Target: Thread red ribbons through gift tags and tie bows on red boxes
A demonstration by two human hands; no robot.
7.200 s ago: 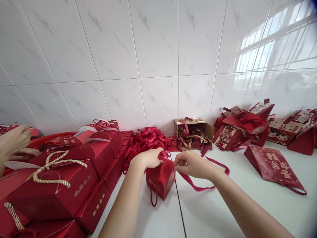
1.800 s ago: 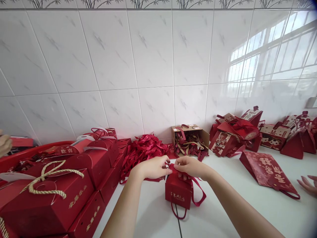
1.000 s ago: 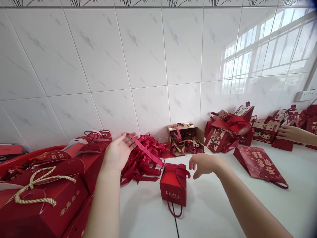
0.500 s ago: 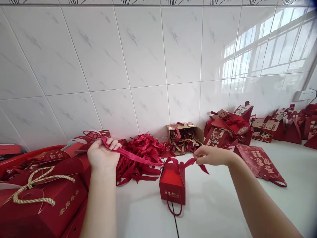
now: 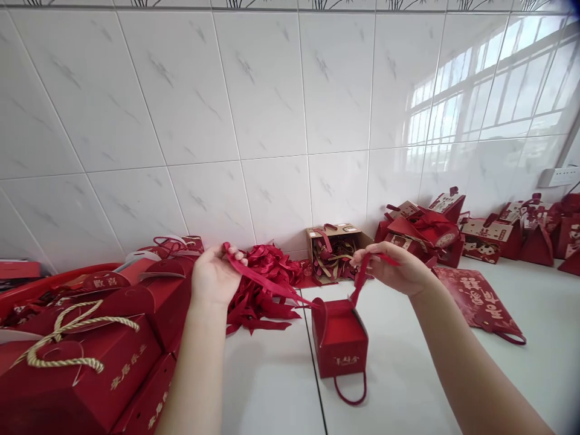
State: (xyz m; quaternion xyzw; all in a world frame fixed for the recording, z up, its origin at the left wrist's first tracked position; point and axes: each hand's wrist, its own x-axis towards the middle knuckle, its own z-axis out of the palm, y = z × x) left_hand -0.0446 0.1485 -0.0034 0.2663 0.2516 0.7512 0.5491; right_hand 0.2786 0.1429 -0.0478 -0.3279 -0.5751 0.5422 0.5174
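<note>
A small red gift box [image 5: 342,347] with gold lettering stands upright on the white table, a cord loop hanging at its front. Red ribbon [image 5: 269,284] runs through its top and comes out on both sides. To the left of the box, my left hand [image 5: 216,275] is raised and closed on one end of that ribbon, drawn taut down to the box. My right hand [image 5: 387,266], above and right of the box, pinches the other end, with a short tail lying over the fingers. Neither hand touches the box itself.
A heap of cut red ribbons [image 5: 267,272] lies behind, beside an open carton [image 5: 339,254] of handles and ribbons. Larger red boxes [image 5: 81,374] crowd the left. Decorated boxes [image 5: 426,232] and a flat red bag [image 5: 480,302] are at right. A tiled wall [image 5: 272,109] bounds the back.
The box has shifted right and turned slightly. My left hand has moved right with its ribbon end. My right hand has risen, lifting its end up from the box.
</note>
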